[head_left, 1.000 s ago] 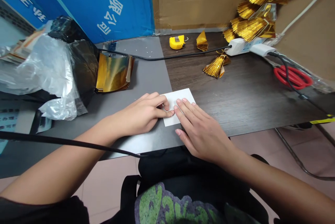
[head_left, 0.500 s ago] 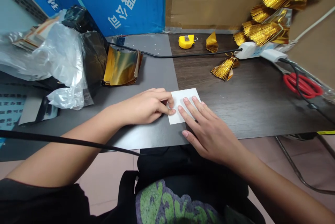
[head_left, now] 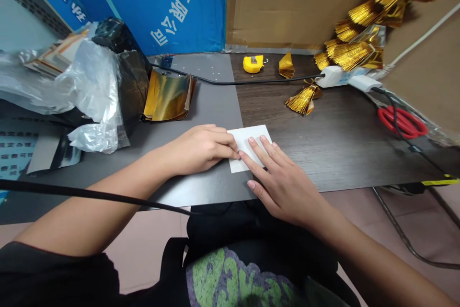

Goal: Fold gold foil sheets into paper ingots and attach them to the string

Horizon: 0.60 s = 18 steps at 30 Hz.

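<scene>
A small white sheet of paper (head_left: pixel 251 135) lies flat near the table's front edge, where the grey surface meets the dark wood (head_left: pixel 334 134). My left hand (head_left: pixel 196 150) rests on the sheet's left edge with its fingers curled and pressed together on the paper. My right hand (head_left: pixel 278 177) lies flat on the sheet's lower right part, fingers stretched out and pressing down. Both hands cover much of the sheet.
A stack of gold foil sheets (head_left: pixel 167 97) leans by black and clear plastic bags (head_left: pixel 89 82) at left. Folded gold fans (head_left: pixel 302 98) lie behind, more hang at right (head_left: pixel 354 43). A yellow tape measure (head_left: pixel 253 63), power strip (head_left: pixel 336 76), black cable and red scissors (head_left: pixel 402 121) are on the table.
My hands stay on the white sheet; the left fingers have slid slightly along its left edge. The camera view has shifted a little.
</scene>
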Motion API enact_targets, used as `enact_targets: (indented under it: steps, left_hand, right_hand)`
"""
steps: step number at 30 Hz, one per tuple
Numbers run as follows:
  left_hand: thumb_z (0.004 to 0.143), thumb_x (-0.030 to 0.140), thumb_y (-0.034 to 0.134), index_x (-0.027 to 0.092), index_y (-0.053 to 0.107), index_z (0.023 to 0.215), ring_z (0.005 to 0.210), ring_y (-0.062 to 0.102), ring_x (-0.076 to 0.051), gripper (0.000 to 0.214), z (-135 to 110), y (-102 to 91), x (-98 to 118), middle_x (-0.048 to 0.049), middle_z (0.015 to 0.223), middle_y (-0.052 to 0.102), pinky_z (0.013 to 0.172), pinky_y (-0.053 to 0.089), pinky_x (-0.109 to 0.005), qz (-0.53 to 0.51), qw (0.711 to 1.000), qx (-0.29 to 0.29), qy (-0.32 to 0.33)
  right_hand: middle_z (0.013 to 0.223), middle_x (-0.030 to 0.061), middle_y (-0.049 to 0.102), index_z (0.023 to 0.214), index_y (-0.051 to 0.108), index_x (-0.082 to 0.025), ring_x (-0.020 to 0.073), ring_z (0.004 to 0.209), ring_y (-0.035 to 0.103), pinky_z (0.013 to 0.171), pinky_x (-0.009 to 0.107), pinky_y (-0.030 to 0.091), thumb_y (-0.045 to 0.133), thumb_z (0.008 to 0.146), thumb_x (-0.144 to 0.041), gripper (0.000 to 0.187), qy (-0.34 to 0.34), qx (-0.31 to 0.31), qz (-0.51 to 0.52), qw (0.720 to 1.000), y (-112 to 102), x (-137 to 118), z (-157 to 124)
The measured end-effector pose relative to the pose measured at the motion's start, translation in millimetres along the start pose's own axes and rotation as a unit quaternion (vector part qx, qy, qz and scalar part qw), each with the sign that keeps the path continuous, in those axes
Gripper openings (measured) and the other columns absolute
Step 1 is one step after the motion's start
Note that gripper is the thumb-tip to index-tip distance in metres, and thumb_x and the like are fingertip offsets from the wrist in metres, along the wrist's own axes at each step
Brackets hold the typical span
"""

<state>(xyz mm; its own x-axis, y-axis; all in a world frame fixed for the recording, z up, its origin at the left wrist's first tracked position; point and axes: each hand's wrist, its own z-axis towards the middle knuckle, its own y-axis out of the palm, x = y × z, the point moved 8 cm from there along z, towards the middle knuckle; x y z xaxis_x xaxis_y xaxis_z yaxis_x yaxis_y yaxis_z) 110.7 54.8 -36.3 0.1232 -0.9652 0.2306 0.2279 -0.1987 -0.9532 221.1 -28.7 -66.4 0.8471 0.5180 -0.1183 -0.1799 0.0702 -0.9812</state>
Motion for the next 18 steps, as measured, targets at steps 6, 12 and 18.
enact_targets:
  steps: [6,12,18]
  left_hand:
    - [0.102,0.026,0.05,0.028,0.078,0.101,0.097,0.058,-0.016,0.028,2,6.1,4,-0.0028,0.113,0.071,0.082,0.045,-0.03,0.037,0.999,-0.007,-0.017]
    - [0.102,0.026,0.049,0.029,0.076,0.108,0.095,0.054,-0.017,0.028,1,10.6,1,-0.003,0.101,0.072,0.081,0.042,-0.03,0.023,0.999,-0.033,-0.024]
    - [0.101,0.024,0.05,0.027,0.075,0.108,0.097,0.055,-0.018,0.026,1,8.0,6,-0.002,0.101,0.072,0.081,0.041,-0.032,0.045,0.998,-0.032,-0.01]
  right_hand:
    - [0.163,0.0219,0.03,0.153,0.038,0.002,0.0383,0.154,0.024,0.12,0.059,0.036,0.037,0.104,-0.037,0.063,0.004,-0.004,-0.013,1.0,1,3,0]
    - [0.161,0.024,0.033,0.151,0.039,0.005,0.0408,0.15,0.033,0.115,0.063,0.039,0.029,0.107,-0.038,0.062,0.075,0.005,-0.077,0.994,0,45,-14]
    - [0.162,0.0297,0.024,0.152,0.034,0.009,0.0404,0.153,0.027,0.116,0.062,0.04,0.032,0.104,-0.03,0.062,0.118,0.051,-0.088,0.988,-19,45,-11]
